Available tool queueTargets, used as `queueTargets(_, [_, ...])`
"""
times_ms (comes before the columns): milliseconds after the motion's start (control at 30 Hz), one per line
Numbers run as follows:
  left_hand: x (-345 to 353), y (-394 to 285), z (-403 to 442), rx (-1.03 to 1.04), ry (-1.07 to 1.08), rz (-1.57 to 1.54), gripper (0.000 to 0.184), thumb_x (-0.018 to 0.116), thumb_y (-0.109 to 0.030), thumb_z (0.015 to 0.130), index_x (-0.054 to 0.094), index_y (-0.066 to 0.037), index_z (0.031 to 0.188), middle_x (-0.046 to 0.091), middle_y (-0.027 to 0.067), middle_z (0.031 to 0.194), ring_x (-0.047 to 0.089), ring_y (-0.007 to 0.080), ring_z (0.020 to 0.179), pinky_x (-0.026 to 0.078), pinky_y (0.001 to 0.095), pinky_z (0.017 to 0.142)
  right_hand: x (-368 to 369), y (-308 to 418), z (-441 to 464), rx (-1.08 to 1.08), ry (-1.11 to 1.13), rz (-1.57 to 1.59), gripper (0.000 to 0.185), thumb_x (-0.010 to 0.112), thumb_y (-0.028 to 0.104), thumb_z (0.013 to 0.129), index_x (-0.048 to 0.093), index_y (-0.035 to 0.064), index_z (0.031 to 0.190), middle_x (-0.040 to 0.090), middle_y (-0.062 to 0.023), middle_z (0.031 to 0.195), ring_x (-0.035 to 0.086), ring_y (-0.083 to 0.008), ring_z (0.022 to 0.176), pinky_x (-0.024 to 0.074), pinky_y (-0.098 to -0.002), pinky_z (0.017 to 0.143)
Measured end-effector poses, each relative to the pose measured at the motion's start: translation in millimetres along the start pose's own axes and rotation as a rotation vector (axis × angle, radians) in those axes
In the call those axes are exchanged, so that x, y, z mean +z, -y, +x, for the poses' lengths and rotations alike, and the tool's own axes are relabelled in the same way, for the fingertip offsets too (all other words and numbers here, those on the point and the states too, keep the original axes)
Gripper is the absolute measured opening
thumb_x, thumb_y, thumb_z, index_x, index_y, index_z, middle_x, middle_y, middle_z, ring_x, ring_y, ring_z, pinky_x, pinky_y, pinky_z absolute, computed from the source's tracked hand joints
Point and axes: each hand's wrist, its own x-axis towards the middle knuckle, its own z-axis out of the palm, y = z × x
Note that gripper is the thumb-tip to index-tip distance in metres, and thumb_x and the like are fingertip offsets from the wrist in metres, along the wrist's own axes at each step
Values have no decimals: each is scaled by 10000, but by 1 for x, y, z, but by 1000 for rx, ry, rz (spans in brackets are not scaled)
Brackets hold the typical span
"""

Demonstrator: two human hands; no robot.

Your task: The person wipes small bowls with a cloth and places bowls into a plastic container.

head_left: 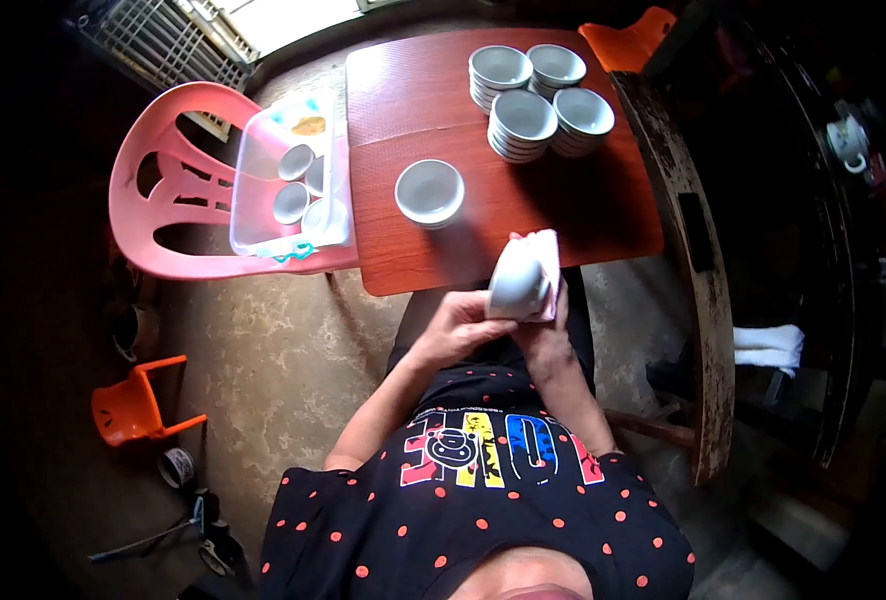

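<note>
One white bowl (515, 285) was held tilted on its side at the near edge of a red-brown table (403, 90), in front of a person's dotted black shirt (373, 520). The part of it nearest the body was pinched by the left hand (455, 328), whose thumb was laid along the near edge. A pale pink cloth (552, 255) was pressed against the bowl's right side, and the right hand (543, 338) was placed behind it; since most of that hand was hidden by bowl and cloth, how tightly its fingers were closed could not be told.

On the table, another bowl (430, 190) was stood upright beyond the left hand, apart from four stacks of bowls (523, 118), which were grouped close together toward the far right corner. To the left, a clear plastic box (260, 165) was set on a pink chair (135, 200), just beside the table; several small bowls (291, 203) were contained in it, along with a yellowish item (309, 126) too unclear to be identified.

Lower left, a small orange stool (125, 410) was seen on the floor (263, 340). At right, a worn wooden beam (703, 330) was partly lost in shade.
</note>
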Motion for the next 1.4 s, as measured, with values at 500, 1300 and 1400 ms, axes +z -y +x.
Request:
queueTargets(500, [-7, 25, 7, 230, -21, 202, 268, 597, -35, 880, 594, 60, 1130, 636, 47, 1061, 554, 87, 977, 451, 258, 881, 15, -2, -23, -224, 146, -517, 386, 377, 338, 962, 496, 20, 1146, 574, -70, 1006, 579, -177, 909, 475, -323, 833])
queueTargets(1300, [-3, -5, -23, 16, -7, 17, 163, 627, -76, 865, 638, -6, 1011, 637, 27, 914, 553, 71, 844, 463, 248, 763, 44, 27, -4, 6, 504, -980, 299, 545, 232, 832, 565, 13, 1035, 599, -116, 1005, 585, -239, 958, 465, -369, 882])
queueTargets(1400, [-9, 8, -22, 158, 10, 372, 179, 634, -64, 858, 641, 9, 1021, 641, 14, 901, 557, 75, 840, 467, 259, 774, 13, 2, -3, 232, 264, -134, 468, 490, 342, 896, 458, 11, 1225, 594, -151, 1004, 608, -254, 856, 494, -436, 841])
